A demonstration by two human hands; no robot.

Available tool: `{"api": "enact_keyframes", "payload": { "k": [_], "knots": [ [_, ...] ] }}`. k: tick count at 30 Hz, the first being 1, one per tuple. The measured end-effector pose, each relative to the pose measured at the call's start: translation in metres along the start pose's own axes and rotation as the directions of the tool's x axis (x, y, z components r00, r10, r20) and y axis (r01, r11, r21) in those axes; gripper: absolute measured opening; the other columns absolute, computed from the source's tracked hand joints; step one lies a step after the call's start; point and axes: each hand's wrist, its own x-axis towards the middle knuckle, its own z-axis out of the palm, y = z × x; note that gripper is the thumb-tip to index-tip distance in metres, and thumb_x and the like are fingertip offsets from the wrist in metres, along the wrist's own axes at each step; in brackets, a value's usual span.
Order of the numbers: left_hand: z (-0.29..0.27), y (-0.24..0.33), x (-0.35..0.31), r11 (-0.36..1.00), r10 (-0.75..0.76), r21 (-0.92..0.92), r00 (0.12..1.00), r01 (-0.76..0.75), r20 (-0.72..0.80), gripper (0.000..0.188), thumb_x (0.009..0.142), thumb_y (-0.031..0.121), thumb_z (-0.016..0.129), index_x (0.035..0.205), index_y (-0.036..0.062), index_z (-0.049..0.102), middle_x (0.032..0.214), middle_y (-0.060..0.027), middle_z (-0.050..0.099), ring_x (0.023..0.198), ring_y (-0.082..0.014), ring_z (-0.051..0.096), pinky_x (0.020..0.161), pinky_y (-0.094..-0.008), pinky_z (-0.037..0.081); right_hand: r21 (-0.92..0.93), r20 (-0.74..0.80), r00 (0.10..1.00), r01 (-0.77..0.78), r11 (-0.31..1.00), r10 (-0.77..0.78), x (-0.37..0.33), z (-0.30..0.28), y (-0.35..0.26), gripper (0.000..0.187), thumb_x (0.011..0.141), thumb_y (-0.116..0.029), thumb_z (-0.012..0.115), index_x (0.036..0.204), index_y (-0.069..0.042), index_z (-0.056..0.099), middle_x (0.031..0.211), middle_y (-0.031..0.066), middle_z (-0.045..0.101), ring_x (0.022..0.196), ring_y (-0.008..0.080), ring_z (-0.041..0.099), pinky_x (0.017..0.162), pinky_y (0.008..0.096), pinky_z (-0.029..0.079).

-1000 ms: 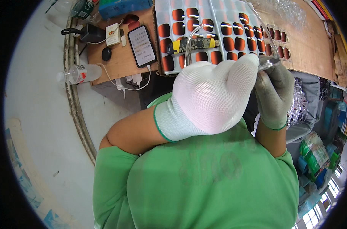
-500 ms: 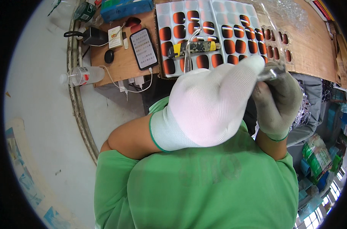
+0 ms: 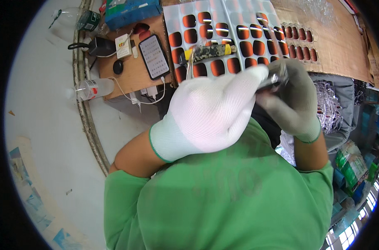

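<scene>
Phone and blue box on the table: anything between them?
Yes, in the head view: a dark red lens-like piece near the blue box, then a brighter red one nearer the phone.

The floor is pale grey, with blue patches at lower left. Worn pipes run left of the wooden table. Windows at lower right show bright panes.
</scene>
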Motion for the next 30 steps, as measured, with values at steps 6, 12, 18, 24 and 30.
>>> {"api": "enact_keyframes", "payload": {
  "k": [6, 12, 18, 24, 30],
  "knots": [
    [-0.007, 0.003, 0.001, 0.997, -0.063, 0.063, 0.961, 0.048, 0.269, 0.038, 0.079, 0.002, 0.067, 0.116, 0.0023, 0.065, 0.077, -0.0115, 0.068, 0.06, -0.0296, 0.067, 0.053, -0.0385, 0.052, -0.384, 0.071, 0.969, 0.244, 0.89, -0.235, 0.005, -0.022, -0.002, 0.066, 0.069, -0.016, 0.088, 0.125, -0.003, 0.057, 0.134, 0.0179, 0.054, 0.125, 0.0323, 0.055, 0.106, 0.0434, 0.044],
    [-0.03, -0.009, 0.036, 0.997, 0.032, 0.036, 0.805, -0.066, 0.592, 0.027, 0.081, 0.01, 0.069, 0.107, 0.0098, 0.067, 0.071, -0.0096, 0.063, 0.059, -0.0295, 0.065, 0.051, -0.0392, 0.05, -0.225, 0.374, 0.904, 0.305, 0.925, -0.207, 0.008, -0.019, 0.012, 0.018, 0.078, -0.017, 0.071, 0.082, -0.002, 0.061, 0.082, 0.0132, 0.062, 0.083, 0.0344, 0.061, 0.105, 0.053, 0.042],
    [-0.016, -0.166, 0.093, 0.897, -0.409, 0.213, 0.91, 0.387, 0.07, 0.028, 0.095, 0.016, 0.063, 0.117, -0.0016, 0.064, 0.098, -0.0123, 0.071, 0.089, -0.0204, 0.067, 0.083, -0.0336, 0.054, 0.071, 0.031, 0.981, -0.193, 0.979, 0.191, -0.007, -0.029, 0.002, 0.014, 0.089, -0.007, 0.055, 0.089, 0.006, 0.062, 0.072, 0.0133, 0.059, 0.061, 0.023, 0.056, 0.06, 0.0358, 0.046],
    [0.028, -0.223, 0.073, 0.523, -0.678, 0.669, 0.733, 0.528, -0.048, 0.06, 0.084, 0.046, 0.068, 0.122, 0.0004, 0.064, 0.133, -0.0252, 0.057, 0.119, -0.0415, 0.059, 0.104, -0.0464, 0.049, 0.336, -0.103, 0.85, -0.459, 0.822, 0.516, -0.012, -0.042, -0.001, 0.021, 0.094, -0.012, 0.053, 0.091, 0.003, 0.067, 0.075, 0.0038, 0.064, 0.062, 0.0079, 0.053, 0.059, 0.0252, 0.043],
    [0.03, -0.235, 0.063, 0.638, -0.618, 0.401, 0.748, 0.658, -0.243, 0.041, 0.082, 0.034, 0.075, 0.105, 0.0018, 0.065, 0.106, -0.0195, 0.068, 0.1, -0.0347, 0.067, 0.092, -0.0417, 0.053, 0.594, -0.159, 0.827, -0.356, 0.721, 0.539, -0.007, -0.023, 0.007, 0.024, 0.094, -0.011, 0.052, 0.099, 0.008, 0.065, 0.075, 0.0058, 0.063, 0.062, 0.0096, 0.056, 0.06, 0.0258, 0.046]
  ]
}}
